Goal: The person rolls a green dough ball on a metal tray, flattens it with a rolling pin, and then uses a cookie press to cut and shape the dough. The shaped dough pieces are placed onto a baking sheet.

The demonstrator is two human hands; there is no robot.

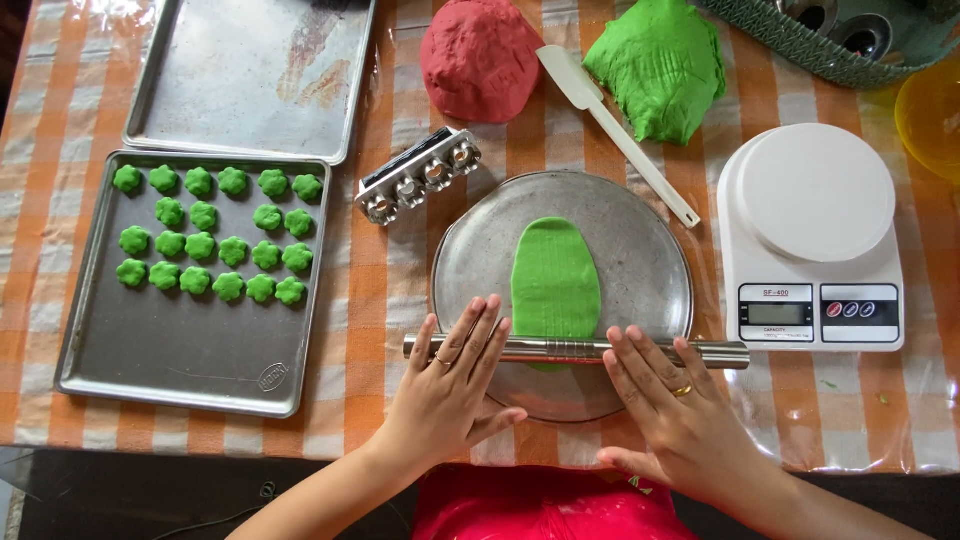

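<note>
Flat-palmed grip [455,375] atop rolling pin [560,349]

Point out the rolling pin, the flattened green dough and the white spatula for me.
rolling pin [560,349], head view: bare steel middle, between the hands.
flattened green dough [554,275], head view: centre of the oval sheet.
white spatula [572,75], head view: its broad blade.
</note>
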